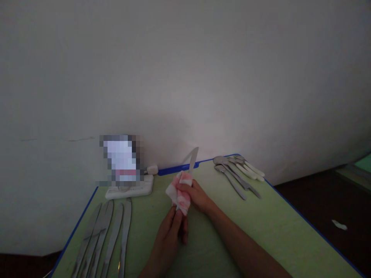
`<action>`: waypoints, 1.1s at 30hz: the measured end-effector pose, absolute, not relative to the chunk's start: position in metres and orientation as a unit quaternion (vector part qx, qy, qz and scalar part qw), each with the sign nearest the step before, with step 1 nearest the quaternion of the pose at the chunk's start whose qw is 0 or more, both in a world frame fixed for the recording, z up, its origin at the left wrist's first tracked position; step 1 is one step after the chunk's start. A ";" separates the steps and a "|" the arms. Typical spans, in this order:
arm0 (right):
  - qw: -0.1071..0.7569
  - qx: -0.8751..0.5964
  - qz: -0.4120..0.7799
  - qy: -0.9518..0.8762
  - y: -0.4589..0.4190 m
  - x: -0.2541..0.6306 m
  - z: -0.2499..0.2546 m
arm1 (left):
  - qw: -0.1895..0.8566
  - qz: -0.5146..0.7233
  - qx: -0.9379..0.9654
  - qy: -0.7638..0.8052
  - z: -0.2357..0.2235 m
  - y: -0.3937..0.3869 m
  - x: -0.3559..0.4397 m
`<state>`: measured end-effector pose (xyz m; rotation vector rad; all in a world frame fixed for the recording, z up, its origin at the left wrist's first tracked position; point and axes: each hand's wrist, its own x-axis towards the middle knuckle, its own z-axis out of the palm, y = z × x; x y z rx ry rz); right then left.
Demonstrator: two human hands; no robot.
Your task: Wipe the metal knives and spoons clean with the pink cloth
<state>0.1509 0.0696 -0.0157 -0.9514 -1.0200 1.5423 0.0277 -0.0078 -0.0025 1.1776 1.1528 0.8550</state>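
A table knife [193, 159] points up and away over the table, its blade tip near the back edge. My left hand [173, 226] is closed round its lower end, close to me. Around the middle of the knife is a pink and white cloth [183, 189], which hides that part. My right hand [198, 195] pinches the cloth against the knife, thumb on top. Several table knives [111, 235] lie side by side at the left. On the right, spoons [228, 179] lie beside several white-handled pieces of cutlery [249, 170].
The green table [261, 239] has a blue edge and stands against a pale wall [185, 77]. A phone with a blurred screen [121, 158] leans above a white power strip [130, 188], with a white plug [152, 169] beside it. A white scrap [339, 224] lies on the dark floor.
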 end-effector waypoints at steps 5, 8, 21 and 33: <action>0.513 -0.397 0.630 -0.426 0.069 0.150 -0.016 | 0.607 0.357 0.506 0.498 -0.002 -0.009 0.026; 0.505 -0.418 0.608 -0.448 0.069 0.150 -0.013 | 0.619 0.363 0.500 0.484 -0.004 -0.008 0.026; 0.485 -0.417 0.594 -0.488 0.063 0.151 -0.002 | 0.592 0.357 0.524 0.497 0.002 -0.006 0.028; 0.481 -0.420 0.613 -0.465 0.065 0.151 -0.009 | 0.582 0.341 0.546 0.497 0.004 -0.006 0.027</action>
